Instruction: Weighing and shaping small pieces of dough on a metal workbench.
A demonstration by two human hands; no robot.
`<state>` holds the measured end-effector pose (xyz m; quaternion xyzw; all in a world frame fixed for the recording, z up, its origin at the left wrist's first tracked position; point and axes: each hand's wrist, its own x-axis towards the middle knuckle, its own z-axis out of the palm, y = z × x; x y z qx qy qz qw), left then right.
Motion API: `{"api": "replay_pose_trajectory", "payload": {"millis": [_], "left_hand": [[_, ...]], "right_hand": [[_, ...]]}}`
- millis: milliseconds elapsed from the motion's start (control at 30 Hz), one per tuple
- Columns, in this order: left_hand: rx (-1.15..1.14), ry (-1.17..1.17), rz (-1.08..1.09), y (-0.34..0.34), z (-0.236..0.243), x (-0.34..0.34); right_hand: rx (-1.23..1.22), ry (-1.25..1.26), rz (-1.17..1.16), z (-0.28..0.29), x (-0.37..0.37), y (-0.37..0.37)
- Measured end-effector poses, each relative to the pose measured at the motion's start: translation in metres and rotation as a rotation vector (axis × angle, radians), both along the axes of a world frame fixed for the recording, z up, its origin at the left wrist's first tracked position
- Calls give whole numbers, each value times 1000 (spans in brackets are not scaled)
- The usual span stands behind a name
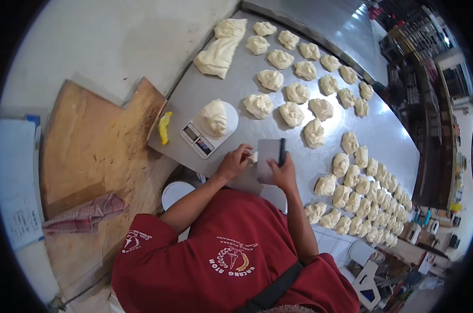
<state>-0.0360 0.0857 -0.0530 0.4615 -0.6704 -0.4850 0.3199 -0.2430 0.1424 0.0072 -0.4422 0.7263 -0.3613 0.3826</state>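
Note:
My right hand (284,173) is closed on a bench scraper (268,153) with a flat metal blade and a dark handle, held over the table's near edge. Beside the blade, the fingers of my left hand (236,163) pinch a small dough piece (253,158). Just beyond that hand stands a white kitchen scale (197,141) with a lump of dough (214,118) on its platform. A long, folded slab of dough (222,49) lies at the table's far left. Several separate dough portions (292,113) are spread in rows across the far side.
More dough portions (362,188) sit close together on the right of the metal table (231,94). A yellow item (164,128) lies at the left edge. A checked cloth (85,214) rests against a wooden board (85,146). White containers (177,194) stand below the edge.

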Motion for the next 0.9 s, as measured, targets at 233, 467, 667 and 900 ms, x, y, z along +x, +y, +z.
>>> {"api": "replay_pose_trajectory", "payload": {"millis": [233, 467, 667, 900], "left_hand": [[55, -93, -109, 2, -5, 0], [-349, -106, 37, -25, 23, 7], [-783, -569, 293, -105, 47, 61], [-468, -183, -87, -34, 8, 20]], "right_hand": [[116, 522, 146, -31, 27, 1], [76, 510, 126, -52, 40, -17], [75, 351, 157, -60, 21, -16], [149, -597, -219, -14, -6, -5]]}}
